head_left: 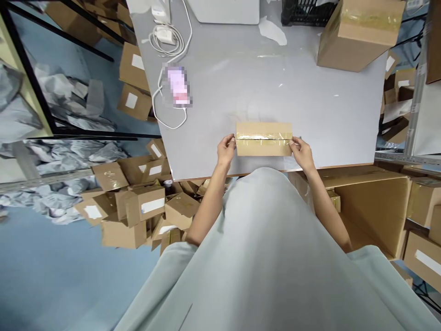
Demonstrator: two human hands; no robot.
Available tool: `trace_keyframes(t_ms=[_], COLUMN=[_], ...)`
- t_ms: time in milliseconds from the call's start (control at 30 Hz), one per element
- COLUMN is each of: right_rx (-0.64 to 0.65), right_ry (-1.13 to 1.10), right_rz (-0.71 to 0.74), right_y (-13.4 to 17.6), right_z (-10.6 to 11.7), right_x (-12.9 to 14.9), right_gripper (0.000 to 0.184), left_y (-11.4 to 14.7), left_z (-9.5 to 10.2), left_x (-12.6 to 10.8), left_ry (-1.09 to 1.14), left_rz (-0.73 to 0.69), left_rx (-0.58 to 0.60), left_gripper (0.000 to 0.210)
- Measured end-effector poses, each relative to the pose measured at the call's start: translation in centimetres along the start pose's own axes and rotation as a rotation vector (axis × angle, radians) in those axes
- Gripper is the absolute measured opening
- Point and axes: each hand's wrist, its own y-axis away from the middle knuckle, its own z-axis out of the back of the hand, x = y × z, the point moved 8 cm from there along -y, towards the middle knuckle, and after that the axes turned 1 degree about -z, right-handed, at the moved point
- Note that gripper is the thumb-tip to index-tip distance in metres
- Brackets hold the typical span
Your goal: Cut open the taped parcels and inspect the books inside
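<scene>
A long, narrow cardboard box point(263, 148) lies near the front edge of the grey table, with shiny clear tape running along its top seam. At its left end, my left hand point(226, 149) pinches the side with thumb and fingers. My right hand point(302, 152) grips the opposite end in the same way. The box sits level between both hands, just in front of my body. Its underside and contents are hidden.
On the table point(220, 82) are a blurred phone point(178, 86), a coiled white cable point(172, 43), a larger box point(360, 39) and a black crate point(308, 14). Cardboard boxes point(134, 202) pile up at left; a big open carton point(372, 207) stands at right.
</scene>
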Motion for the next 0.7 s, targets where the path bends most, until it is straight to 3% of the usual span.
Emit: trace_keyframes(t_ms=[133, 333, 500, 700], right_rx=[-0.058, -0.093, -0.151, -0.238], right_ry=[-0.022, -0.158, -0.12, -0.058], right_rz=[-0.005, 0.054, 0.175, 0.15], right_y=[0.0, -0.2, -2.5, -6.9], right_z=[0.5, 1.6, 1.7, 1.1], right_x=[0.3, 2.1, 3.9, 3.9], right_gripper=[0.046, 0.038, 0.033, 0.038], left_y=[2.8, 5.9, 6.9, 7.6], left_z=[1.8, 1.6, 1.8, 2.2], left_x=[-3.2, -5.6, -5.8, -3.7], left_ry=[-0.118, -0.222, -0.262, -0.221], left_rz=[-0.111, -0.154, -0.15, -0.075], left_rx=[0.0, 0.017, 0.007, 0.123], left_gripper=[0.039, 0.039, 0.043, 0.048])
